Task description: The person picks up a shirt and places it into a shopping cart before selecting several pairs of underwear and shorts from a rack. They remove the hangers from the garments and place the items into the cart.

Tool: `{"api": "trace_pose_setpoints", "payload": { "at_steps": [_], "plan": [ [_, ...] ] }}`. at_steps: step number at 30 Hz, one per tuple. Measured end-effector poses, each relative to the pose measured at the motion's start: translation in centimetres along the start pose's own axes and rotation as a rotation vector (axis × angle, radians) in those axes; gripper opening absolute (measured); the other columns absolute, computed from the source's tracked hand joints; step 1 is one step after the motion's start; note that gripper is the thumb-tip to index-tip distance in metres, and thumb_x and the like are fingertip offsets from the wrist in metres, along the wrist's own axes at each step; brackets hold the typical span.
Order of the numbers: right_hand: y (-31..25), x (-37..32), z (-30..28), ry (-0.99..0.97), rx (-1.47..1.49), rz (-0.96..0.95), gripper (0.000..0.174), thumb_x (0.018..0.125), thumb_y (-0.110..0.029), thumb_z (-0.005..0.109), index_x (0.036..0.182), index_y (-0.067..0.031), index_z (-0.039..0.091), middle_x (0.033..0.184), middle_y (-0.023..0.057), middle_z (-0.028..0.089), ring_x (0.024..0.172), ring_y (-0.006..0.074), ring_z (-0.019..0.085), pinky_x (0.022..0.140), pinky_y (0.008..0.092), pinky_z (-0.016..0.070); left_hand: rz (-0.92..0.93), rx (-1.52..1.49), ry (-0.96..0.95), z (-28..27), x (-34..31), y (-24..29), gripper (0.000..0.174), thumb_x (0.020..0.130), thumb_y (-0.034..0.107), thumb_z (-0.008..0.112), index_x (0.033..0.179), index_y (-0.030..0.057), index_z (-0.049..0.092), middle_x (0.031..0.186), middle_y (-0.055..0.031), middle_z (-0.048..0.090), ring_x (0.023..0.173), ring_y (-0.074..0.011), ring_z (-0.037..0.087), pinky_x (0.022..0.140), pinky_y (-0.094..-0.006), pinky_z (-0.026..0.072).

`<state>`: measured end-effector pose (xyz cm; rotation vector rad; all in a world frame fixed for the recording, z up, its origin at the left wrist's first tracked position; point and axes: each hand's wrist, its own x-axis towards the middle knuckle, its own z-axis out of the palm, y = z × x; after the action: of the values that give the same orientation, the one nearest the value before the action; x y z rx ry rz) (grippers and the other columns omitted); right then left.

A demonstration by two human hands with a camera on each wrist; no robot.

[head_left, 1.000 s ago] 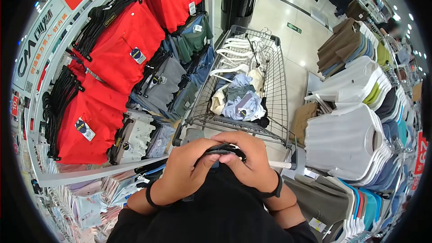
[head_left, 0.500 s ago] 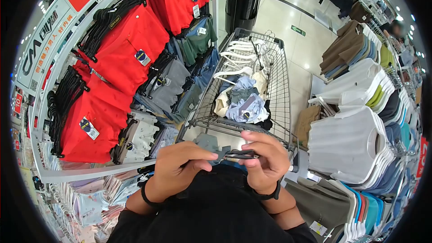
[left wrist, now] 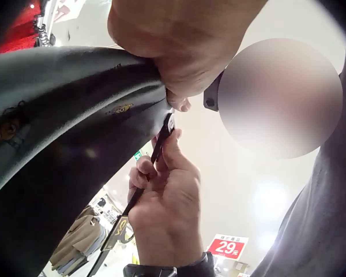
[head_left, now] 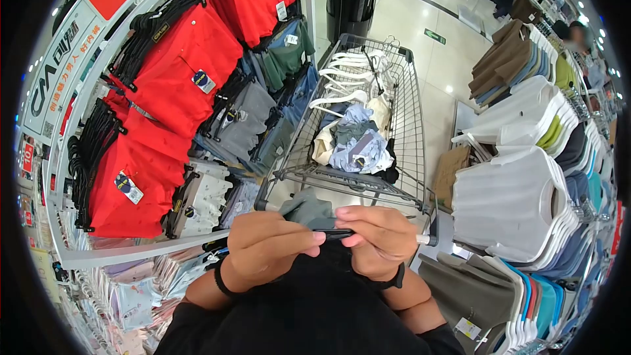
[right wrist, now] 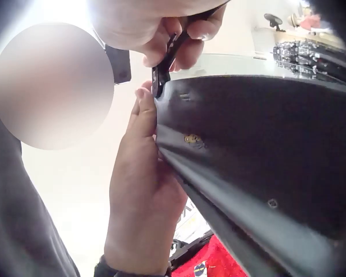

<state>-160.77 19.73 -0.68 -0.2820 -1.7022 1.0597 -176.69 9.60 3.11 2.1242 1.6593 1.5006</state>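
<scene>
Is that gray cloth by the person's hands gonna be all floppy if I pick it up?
Probably floppy: the gray cloth hangs in soft folds. It's likely light, since it looks thin. And it probably won't roll, because it has no firm, round shape.

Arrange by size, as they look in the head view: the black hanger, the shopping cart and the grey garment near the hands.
1. Shopping cart
2. Grey garment, partly hidden
3. Black hanger, only its visible part

Smooth cloth garment (right wrist: 259, 156) (w/ sl. sheen), plastic hanger (head_left: 335, 233), metal-wire cart (head_left: 419, 125)
</scene>
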Motion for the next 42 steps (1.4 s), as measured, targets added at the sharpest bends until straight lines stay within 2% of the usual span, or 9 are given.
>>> {"api": "trace_pose_setpoints", "payload": {
  "at_steps": [6,12,21,25,28,31,34,38,42],
  "plan": [
    [1.3,-0.4,0.9,0.036,-0.017,0.067,0.014,0.078,-0.004,0.072,0.089,0.0047,0.070,0.094,0.0168,0.070,0.072,0.0210,0.070,0.062,0.0253,0.0550,0.060,0.093,0.057,0.3,0.8,-0.2,0.029,0.068,0.001,0.076,0.095,0.0086,0.069,0.076,-0.0021,0.068,0.048,-0.0134,0.053,0.042,-0.0248,0.0376],
    [2.2,-1.8,2.3,0.152,0.333,0.397,0.018,0.087,-0.010,0.068,0.092,0.0069,0.069,0.100,0.0199,0.068,0.069,0.0151,0.065,0.059,0.0236,0.0530,-0.007,0.059,0.033,0.8,0.9,-0.7,0.024,0.072,0.002,0.074,0.094,0.0064,0.067,0.076,-0.0036,0.069,0.053,-0.0159,0.059,0.046,-0.0246,0.0430],
    [2.9,-0.7,1.6,0.013,0.512,0.461,0.020,0.086,-0.013,0.069,0.097,0.0038,0.068,0.098,0.0164,0.067,0.070,0.0143,0.063,0.058,0.0226,0.0500,-0.506,-0.142,-0.097,0.5,1.7,-0.5,0.031,0.077,0.018,0.078,0.101,0.0024,0.066,0.084,-0.0095,0.068,0.069,-0.0212,0.065,0.058,-0.0286,0.0474],
    [2.6,1.0,1.2,-0.159,0.207,0.333,0.023,0.082,-0.017,0.074,0.095,0.0005,0.068,0.095,0.0118,0.068,0.079,0.0201,0.065,0.068,0.0300,0.0503,-0.381,-0.015,-0.107,0.7,0.2,-1.7,0.028,0.078,0.012,0.076,0.101,0.0004,0.066,0.085,-0.0123,0.068,0.073,-0.0213,0.065,0.063,-0.0272,0.0476],
    [2.7,2.1,-0.4,-0.090,-0.218,0.071,0.028,0.080,-0.022,0.075,0.098,-0.0011,0.068,0.096,0.0108,0.068,0.087,0.0232,0.064,0.076,0.0339,0.0489,-0.443,-0.020,0.016,0.2,-0.1,-1.8,0.027,0.079,0.010,0.076,0.101,-0.0017,0.065,0.085,-0.0128,0.068,0.074,-0.0210,0.065,0.065,-0.0270,0.0480],
    [4.5,-0.8,-2.7,0.198,-0.263,0.164,0.026,0.088,-0.023,0.062,0.098,0.0014,0.066,0.098,0.0129,0.066,0.092,0.0220,0.060,0.082,0.0327,0.0462,-0.638,-0.134,0.273,-0.5,-1.0,-1.9,0.023,0.082,0.013,0.074,0.095,-0.0021,0.063,0.083,-0.0096,0.066,0.077,-0.0163,0.064,0.069,-0.0271,0.0479],
    [7.2,-4.4,-4.1,0.470,-0.185,0.502,0.028,0.091,-0.021,0.055,0.106,0.0013,0.062,0.108,0.0126,0.063,0.098,0.0217,0.058,0.088,0.0310,0.0443,-0.673,-0.234,0.458,-1.2,-1.0,-2.1,0.027,0.087,0.019,0.072,0.098,-0.0012,0.057,0.084,-0.0073,0.063,0.077,-0.0141,0.062,0.072,-0.0264,0.0469],
    [11.5,-8.3,-4.6,0.130,0.407,0.729,0.046,0.094,-0.032,0.048,0.125,0.0011,0.050,0.122,0.0137,0.056,0.114,0.0224,0.052,0.099,0.0338,0.0390,-0.665,-0.284,0.580,-2.2,-0.9,-2.7,0.034,0.087,0.025,0.071,0.100,-0.0003,0.053,0.085,-0.0072,0.062,0.078,-0.0140,0.061,0.075,-0.0258,0.0457],
    [13.8,-11.6,-1.4,-0.196,0.364,0.778,0.066,0.088,-0.036,0.061,0.138,0.0000,0.038,0.136,0.0170,0.048,0.128,0.0280,0.045,0.109,0.0390,0.0313,-0.664,-0.330,0.643,-2.4,0.0,-2.8,0.030,0.090,0.026,0.068,0.096,0.0008,0.052,0.083,-0.0068,0.060,0.079,-0.0143,0.059,0.075,-0.0264,0.0455]
  ]
}}
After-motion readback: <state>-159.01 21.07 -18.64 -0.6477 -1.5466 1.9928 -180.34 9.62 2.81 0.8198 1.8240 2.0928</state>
